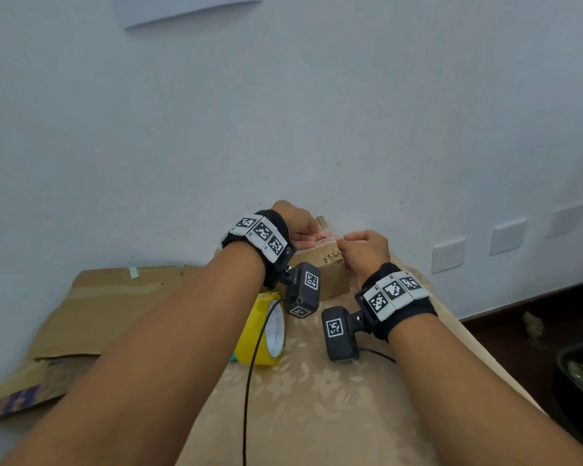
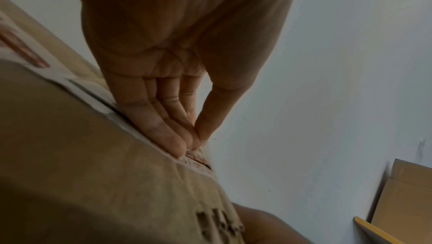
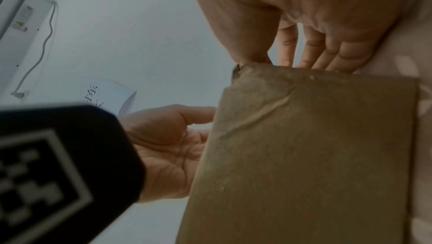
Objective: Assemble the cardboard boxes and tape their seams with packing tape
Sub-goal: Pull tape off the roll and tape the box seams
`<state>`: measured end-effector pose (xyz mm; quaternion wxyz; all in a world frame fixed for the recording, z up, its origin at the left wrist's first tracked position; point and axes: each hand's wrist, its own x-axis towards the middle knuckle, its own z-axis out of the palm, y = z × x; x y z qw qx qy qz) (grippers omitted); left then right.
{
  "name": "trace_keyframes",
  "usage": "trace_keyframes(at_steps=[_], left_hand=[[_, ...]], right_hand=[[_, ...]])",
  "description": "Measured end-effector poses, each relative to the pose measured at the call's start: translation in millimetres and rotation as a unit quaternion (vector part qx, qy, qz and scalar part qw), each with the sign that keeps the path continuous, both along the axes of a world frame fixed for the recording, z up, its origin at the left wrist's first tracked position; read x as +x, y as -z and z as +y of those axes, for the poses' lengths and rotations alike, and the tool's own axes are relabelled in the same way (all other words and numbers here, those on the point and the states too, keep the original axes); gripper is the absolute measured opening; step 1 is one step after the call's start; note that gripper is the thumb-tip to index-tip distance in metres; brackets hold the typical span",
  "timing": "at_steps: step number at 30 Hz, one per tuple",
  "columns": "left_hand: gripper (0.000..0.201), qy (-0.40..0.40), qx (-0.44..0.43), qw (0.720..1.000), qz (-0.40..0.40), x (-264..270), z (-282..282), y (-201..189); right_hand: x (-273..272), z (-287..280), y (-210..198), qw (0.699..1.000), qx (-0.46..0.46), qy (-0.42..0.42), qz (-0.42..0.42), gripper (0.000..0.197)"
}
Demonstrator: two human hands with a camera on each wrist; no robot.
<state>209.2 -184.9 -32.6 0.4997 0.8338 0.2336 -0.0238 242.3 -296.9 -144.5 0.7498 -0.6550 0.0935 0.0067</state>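
Box [image 1: 327, 264]: one small brown cardboard box stands at the far edge of the counter [image 1: 334, 398], against the wall [image 1: 283, 112], and both hands are on its top. White tape with red print [image 1: 325, 238] runs across the top of the box.

The left hand [image 1: 295, 220] lies on the left part of the box top; in the left wrist view its fingers [image 2: 163, 133] are straight and pressed together, their tips flat on the tape at the box edge, thumb tip meeting them. That grip is released, pressing, not clasping. The right hand [image 1: 364, 252] is at the right end of the box top. In the right wrist view its fingers [image 3: 327, 54] reach down behind the top edge of the box and its thumb comes to the near corner; whether that grip clasps the edge or only rests there I cannot tell.

One roll of yellow tape [image 1: 263, 331] stands on edge on the counter, nearer the person than the box and just left of it, under the left wrist. Left of the box, two flattened pieces of cardboard [image 1: 91, 307] lie overlapping on the counter beside the wall. The counter wears a beige cloth with a flower pattern. On the wall right of the box are three white wall plates [image 1: 507, 235] in a row.
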Motion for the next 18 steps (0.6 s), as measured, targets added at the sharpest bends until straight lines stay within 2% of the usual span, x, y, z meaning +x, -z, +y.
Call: trace_keyframes(at_steps=[3, 6, 12, 18], left_hand=[[0.019, 0.001, -0.002, 1.000, -0.003, -0.3, -0.4, 0.3], [0.020, -0.001, -0.005, 1.000, -0.007, -1.0, -0.5, 0.2], [0.005, -0.010, -0.015, 1.000, -0.013, -1.8, 0.4, 0.7], [0.021, -0.005, -0.003, 1.000, -0.024, -3.6, 1.3, 0.3]], right_hand=[[-2.1, 0.0, 0.4, 1.000, -0.010, -0.003, -0.014, 0.013], [-4.1, -2.2, -4.2, 1.000, 0.021, -0.015, -0.011, 0.015], [-4.9, -3.0, -13.0, 0.998, 0.006, -0.032, -0.053, 0.021], [-5.5, -0.9, -10.4, 0.997, 0.010, -0.049, -0.061, 0.015]])
